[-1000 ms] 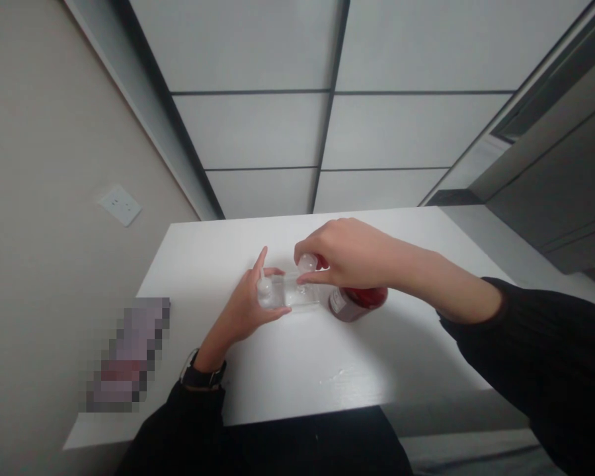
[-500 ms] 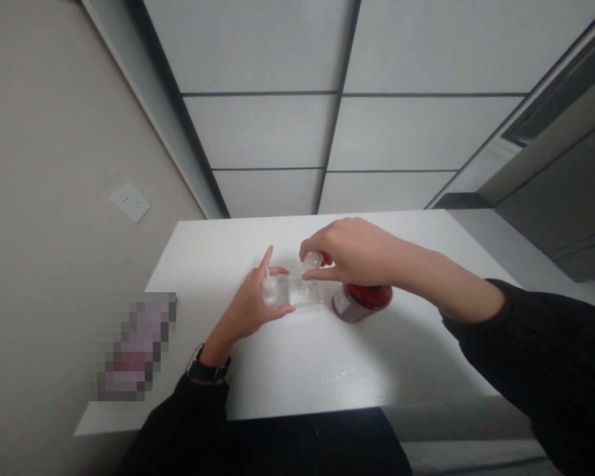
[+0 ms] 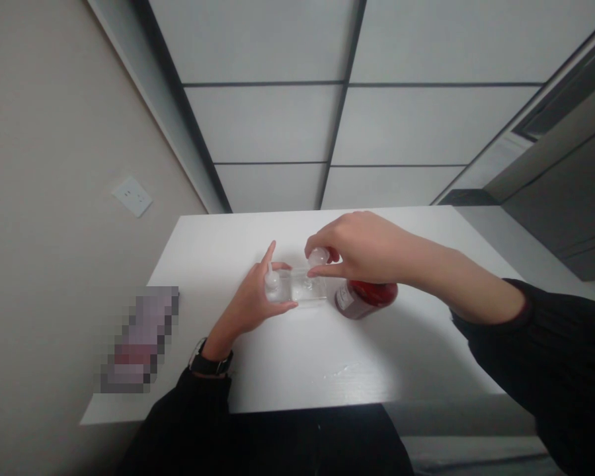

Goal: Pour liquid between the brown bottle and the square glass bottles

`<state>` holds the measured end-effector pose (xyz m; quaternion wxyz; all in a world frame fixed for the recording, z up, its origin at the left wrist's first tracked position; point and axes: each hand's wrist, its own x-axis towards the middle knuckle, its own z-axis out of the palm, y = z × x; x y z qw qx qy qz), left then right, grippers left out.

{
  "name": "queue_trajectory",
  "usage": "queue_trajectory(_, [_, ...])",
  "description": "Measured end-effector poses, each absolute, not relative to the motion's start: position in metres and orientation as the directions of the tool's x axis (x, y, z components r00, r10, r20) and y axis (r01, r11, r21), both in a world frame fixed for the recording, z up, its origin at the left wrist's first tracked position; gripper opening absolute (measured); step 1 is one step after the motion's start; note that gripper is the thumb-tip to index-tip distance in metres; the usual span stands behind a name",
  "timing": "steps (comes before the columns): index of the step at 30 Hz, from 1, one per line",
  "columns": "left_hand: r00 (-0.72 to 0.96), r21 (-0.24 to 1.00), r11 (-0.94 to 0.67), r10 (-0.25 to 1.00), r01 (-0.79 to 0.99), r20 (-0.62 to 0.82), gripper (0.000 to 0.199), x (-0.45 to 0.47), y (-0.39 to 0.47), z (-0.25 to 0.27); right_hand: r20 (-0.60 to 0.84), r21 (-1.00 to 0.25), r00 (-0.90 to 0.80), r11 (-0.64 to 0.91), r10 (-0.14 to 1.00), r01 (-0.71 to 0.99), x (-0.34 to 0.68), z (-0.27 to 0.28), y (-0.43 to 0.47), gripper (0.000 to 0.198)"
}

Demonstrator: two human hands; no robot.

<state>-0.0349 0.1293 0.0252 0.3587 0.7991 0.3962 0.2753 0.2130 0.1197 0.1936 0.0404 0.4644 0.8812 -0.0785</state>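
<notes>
My left hand [image 3: 252,294] is wrapped round the left end of a clear, box-like container [image 3: 307,287], thumb on the near side and fingers on the far side; one finger sticks up. A translucent white round knob [image 3: 272,281] tops the container's left part. Above the right part, my right hand [image 3: 350,248] is closed with fingertips round a second translucent round-topped piece [image 3: 318,256]. Whether that piece touches the container cannot be made out. Just right of the container, a jar with a red lid [image 3: 369,299] and a pale label stands partly under my right wrist.
The white table [image 3: 287,370] carries a few small wet-looking marks near its front. A blurred-out flat object [image 3: 141,337] lies at the left edge. A wall with a socket [image 3: 133,196] rises on the left, and pale panelled doors [image 3: 272,125] stand behind the table.
The whole view has shifted slightly. Both hands keep about the same places and grips relative to the container and the jar.
</notes>
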Motion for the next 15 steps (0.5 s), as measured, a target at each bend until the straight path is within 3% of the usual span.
queue_trajectory(15, [0.541,0.808,-0.416,0.828,0.417,0.147,0.131,-0.0347,0.1300,0.0242,-0.137,-0.064,-0.543,0.539,0.829,0.840,0.2121,0.1966,0.1176,0.026])
